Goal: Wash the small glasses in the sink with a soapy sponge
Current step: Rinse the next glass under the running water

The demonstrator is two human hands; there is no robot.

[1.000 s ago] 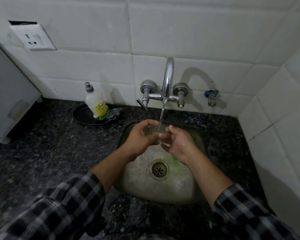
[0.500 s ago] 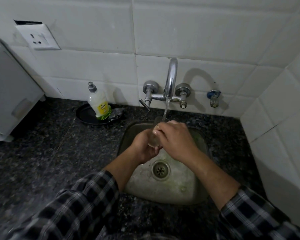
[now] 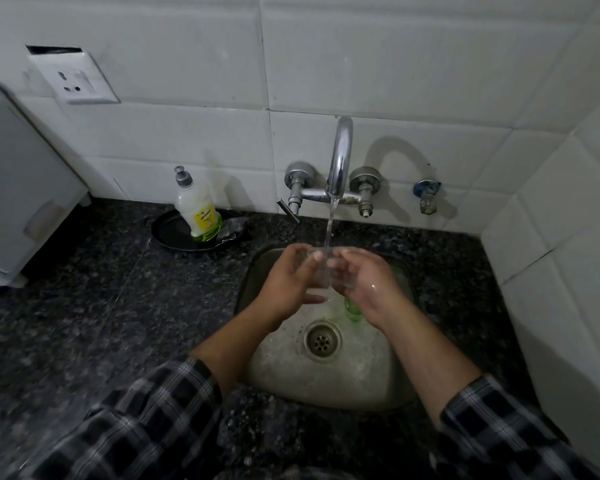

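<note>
Left hand (image 3: 288, 282) wraps the small glass (image 3: 321, 275), fingers behind, thumb in front. Glass looks upright, long axis vertical, above the sink (image 3: 274, 375), mouth under the tap stream (image 3: 328, 233). Right hand (image 3: 369, 289) is just beside it, fingers curled at its right wall; grip or touch, cannot tell. Left hand carries it

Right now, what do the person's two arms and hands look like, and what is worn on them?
Both arms wear a checked shirt, dark with pale grey lines: the left sleeve and the right sleeve end near the elbows. The left hand and the right hand are bare: no glove, ring or watch shows. The back of the right hand shines wet.
</note>
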